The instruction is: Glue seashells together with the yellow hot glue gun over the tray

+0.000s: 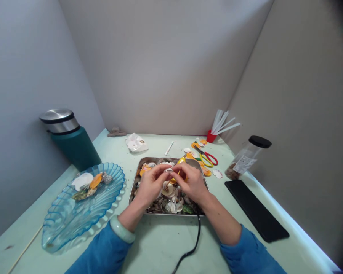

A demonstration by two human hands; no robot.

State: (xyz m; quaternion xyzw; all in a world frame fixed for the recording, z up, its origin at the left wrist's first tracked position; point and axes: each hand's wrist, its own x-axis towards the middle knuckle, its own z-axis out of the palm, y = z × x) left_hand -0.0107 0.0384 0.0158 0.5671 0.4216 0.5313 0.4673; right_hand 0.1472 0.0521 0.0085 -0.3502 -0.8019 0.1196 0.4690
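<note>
Over the metal tray (132, 193), my left hand (151, 186) and my right hand (193, 180) meet fingertip to fingertip. Both are closed in a pinch on a small pale shell (169, 170). A yellow glue gun (181, 160) shows behind and beneath my right hand, which hides most of it; whether that hand touches it I cannot tell. From below my right wrist a black cord (199, 228) runs toward the near table edge. Loose shells (171, 206) of many shapes fill the tray under both hands.
Left stands a blue leaf-shaped plate (57, 224) with several shells, beside a teal bottle (77, 148). Rightward are red-and-yellow scissors (208, 159), orange shells (206, 171), a red cup (210, 137) of glue sticks, a clear jar (242, 160) and a black slab (255, 209). Crumpled white wrapping (136, 143) lies behind.
</note>
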